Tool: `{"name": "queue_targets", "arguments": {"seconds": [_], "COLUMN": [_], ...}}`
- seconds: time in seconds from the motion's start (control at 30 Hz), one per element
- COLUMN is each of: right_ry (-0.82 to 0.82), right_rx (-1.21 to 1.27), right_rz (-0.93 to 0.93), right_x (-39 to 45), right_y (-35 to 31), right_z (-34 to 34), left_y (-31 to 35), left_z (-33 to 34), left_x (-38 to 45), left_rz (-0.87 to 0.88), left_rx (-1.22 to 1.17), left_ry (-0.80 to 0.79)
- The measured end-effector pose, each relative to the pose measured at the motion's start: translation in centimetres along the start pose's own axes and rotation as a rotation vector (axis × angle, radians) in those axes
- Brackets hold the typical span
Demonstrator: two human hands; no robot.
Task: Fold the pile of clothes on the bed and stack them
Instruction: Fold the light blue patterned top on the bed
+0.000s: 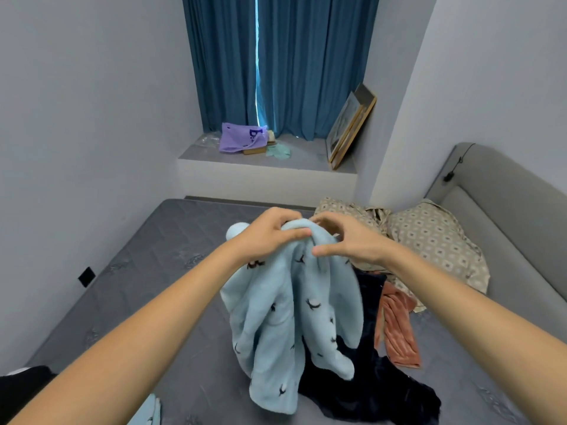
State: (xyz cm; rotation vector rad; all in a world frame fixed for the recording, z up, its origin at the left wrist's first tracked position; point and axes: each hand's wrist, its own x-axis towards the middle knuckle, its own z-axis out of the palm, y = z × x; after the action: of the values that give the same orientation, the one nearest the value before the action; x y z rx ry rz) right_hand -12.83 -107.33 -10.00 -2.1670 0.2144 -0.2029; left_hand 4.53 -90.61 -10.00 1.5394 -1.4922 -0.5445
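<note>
Pale grey walls close in around you, with teal curtains point(276, 65) hanging over a raised window ledge point(300, 157) at the far end; on that ledge you can see a purple plastic bag point(236, 139) and a framed picture point(349, 127) leaning against the right wall. Below you lies the bed point(147, 265), a bare grey quilted mattress, with a grey padded headboard point(503, 210) along its right side.

From the head view, your left hand point(267, 237) grips the top of a light blue fleece garment point(282, 317), its fingers curled over the bunched fabric and the thumb pressing along it; your right hand point(346, 240) sits just beside it on the same gathered edge, fingers bent over the far side and thumb against the near side, pinching the cloth. You hold the garment lifted above the mattress, and it hangs in loose folds dotted with small dark marks; its lower end reaches down over a dark navy garment point(377, 394) spread on the bed. To the right of that lies a salmon-pink piece point(399, 329); beyond it, a beige patterned fabric point(429, 240) is heaped near the headboard. Another bit of light blue cloth point(150, 412) shows at the bottom edge.
</note>
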Motion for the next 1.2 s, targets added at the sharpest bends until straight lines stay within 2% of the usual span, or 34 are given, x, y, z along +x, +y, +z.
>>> {"name": "queue_targets", "arguments": {"seconds": [0.13,0.23,0.33,0.47,0.57,0.7,0.8,1.03,1.2], "right_ry": [-0.031,0.011,0.004,-0.013,-0.042,0.021,0.074,-0.060,-0.113], "right_rx": [-0.002,0.015,0.024,0.078,0.091,0.126,0.029,-0.069,0.020], "right_rz": [-0.048,-0.017,-0.011,-0.011,-0.009,0.041,0.050,-0.023,-0.041], "right_x": [1.9,2.3,2.3,2.6,2.5,1.8,1.5,1.5,2.0], "right_y": [-1.5,-1.2,-1.2,-1.2,-1.1,-0.6,-0.5,-3.6,-3.9], "right_z": [1.8,1.7,2.0,2.4,2.1,0.7,-0.3,1.0,3.2], "left_y": [0.8,-0.4,-2.5,-5.8,-7.0,-6.1,-4.2,0.8,1.9], "left_z": [0.4,-0.3,-0.6,-0.1,-0.5,-2.3,-3.3,-4.1,-3.7], "left_x": [1.1,-0.4,-2.5,-5.5,-6.8,-6.5,-5.4,-1.7,-0.7], "left_rz": [-0.015,-0.047,-0.129,-0.249,-0.289,-0.241,-0.175,-0.127,-0.084], "left_rx": [0.027,-0.072,-0.163,-0.095,-0.089,-0.065,-0.108,0.008,0.072], "left_ry": [-0.023,0.032,0.010,-0.130,-0.091,0.014,0.010,-0.052,-0.048]}}
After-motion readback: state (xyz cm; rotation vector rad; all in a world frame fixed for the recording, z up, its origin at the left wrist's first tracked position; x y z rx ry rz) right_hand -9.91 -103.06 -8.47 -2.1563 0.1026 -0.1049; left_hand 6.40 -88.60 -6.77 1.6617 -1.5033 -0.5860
